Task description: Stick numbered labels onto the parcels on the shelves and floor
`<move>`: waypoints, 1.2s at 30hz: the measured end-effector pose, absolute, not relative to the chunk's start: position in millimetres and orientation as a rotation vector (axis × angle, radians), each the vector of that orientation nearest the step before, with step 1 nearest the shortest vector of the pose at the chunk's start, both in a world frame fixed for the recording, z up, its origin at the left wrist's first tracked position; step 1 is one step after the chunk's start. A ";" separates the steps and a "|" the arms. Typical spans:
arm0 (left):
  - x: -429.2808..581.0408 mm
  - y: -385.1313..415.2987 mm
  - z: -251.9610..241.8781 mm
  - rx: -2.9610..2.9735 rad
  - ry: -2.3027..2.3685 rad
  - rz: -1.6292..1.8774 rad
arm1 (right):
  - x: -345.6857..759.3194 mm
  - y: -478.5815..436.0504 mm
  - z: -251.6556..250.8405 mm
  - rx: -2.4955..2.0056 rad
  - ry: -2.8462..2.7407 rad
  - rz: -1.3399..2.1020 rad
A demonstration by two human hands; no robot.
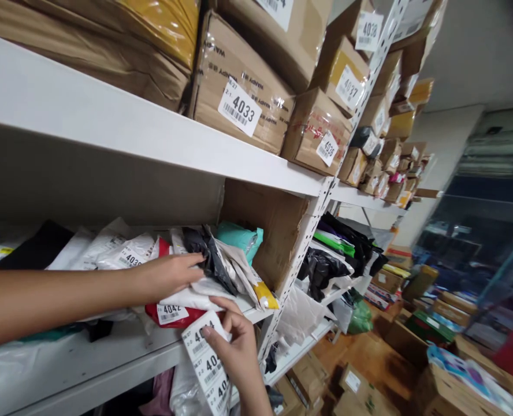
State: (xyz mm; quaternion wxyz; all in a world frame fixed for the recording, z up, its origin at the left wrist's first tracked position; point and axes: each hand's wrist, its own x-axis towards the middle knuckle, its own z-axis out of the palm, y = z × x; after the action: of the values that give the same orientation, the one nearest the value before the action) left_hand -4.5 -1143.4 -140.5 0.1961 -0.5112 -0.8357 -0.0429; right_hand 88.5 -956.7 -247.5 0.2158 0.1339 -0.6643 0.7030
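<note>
My left hand (174, 274) reaches in from the left over a row of bagged parcels on the middle shelf; its fingers are apart and touch a white bag beside a dark grey packet (208, 254). Below it on the right, my right hand (234, 341) pinches a strip of white number labels (207, 361) between thumb and fingers. A red parcel (187, 319) with a label reading 4042 lies just left of the strip. A white parcel (129, 254) with a 403-something label sits further left. A teal bag (241, 240) stands behind the packets.
The shelf above (152, 147) holds cartons, one box (248, 86) labelled 4033. A perforated white post (302, 260) rises at the shelf's right end. Beyond it are more shelves with bags and boxes, and cartons (356, 393) on the floor.
</note>
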 end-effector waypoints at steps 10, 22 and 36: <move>9.2 -1138.0 -122.6 -1.396 -2.634 -0.320 | 86.6 -957.9 -216.2 0.249 -1.565 2.590; -6.8 -1120.9 -128.6 -1.090 -2.907 -0.748 | 36.2 -973.9 -223.0 0.071 -1.704 2.388; 8.0 -1103.5 -148.5 -0.988 -2.762 -0.048 | 64.9 -969.1 -231.6 -0.087 -1.722 2.504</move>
State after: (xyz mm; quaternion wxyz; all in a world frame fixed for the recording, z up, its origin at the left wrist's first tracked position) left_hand 8.0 -1103.5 -148.5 0.1040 -0.3349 -0.9364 -0.0162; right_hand 64.9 -969.1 -231.6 0.0506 -0.0286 -0.5656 0.8226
